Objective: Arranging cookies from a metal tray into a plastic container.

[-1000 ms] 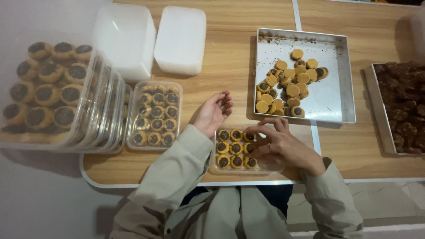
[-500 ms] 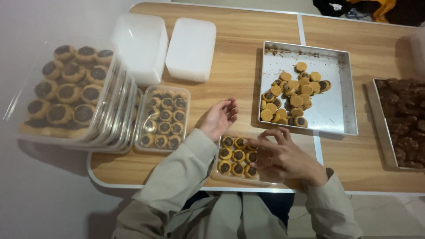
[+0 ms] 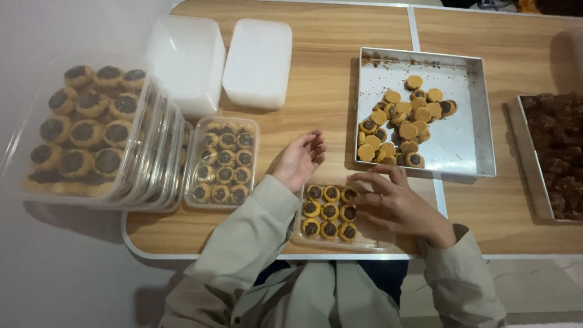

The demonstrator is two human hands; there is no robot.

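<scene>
Wooden table (image 3: 328,91): nine tarts (image 3: 329,211) in box (image 3: 370,243), two white lids (image 3: 225,58).

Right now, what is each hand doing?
Left hand: open, palm up, holding nothing.
Right hand: fingers on cookies in the clear tray; grip cannot be told.

**Hands shifted over the cookie container**

Since the earlier pictures, the right hand (image 3: 401,206) has slid left, fingertips now on the cookies in the clear container (image 3: 340,218) at lower centre. The left hand (image 3: 300,159) has opened slightly, palm up, just above it.
</scene>
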